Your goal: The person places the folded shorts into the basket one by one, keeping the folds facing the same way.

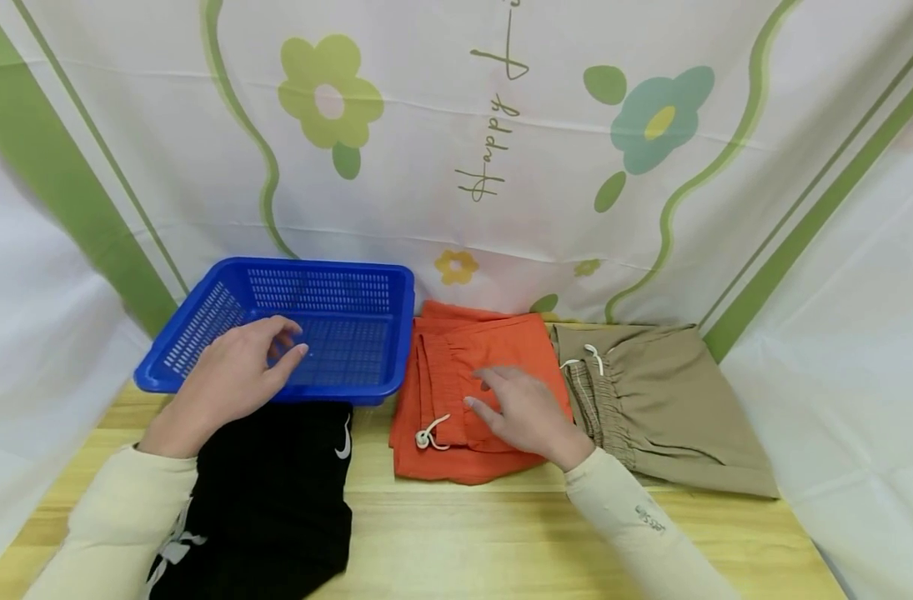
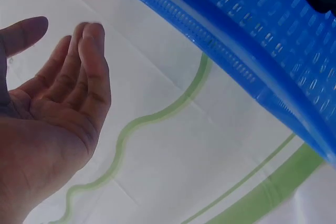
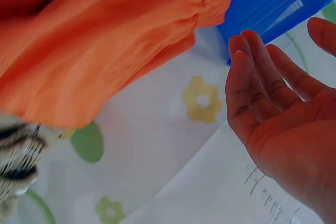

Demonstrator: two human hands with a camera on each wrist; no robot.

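My left hand hovers over the front left part of a blue plastic basket, its fingers loosely bent around nothing. Below that arm lies a pair of black pants with a white swoosh and a grey drawstring. My right hand is above folded orange shorts with a white cord and toggle; it holds nothing, and whether it touches the cloth is unclear. To the right of the orange shorts, khaki pants with an elastic waist and white drawstring lie folded. Both wrist views show relaxed fingers and bare palms.
A light wood table carries everything. Behind it hangs a white cloth printed with flowers and green lines, and more white cloth closes off both sides. The basket and the folded garments stand in a row along the back.
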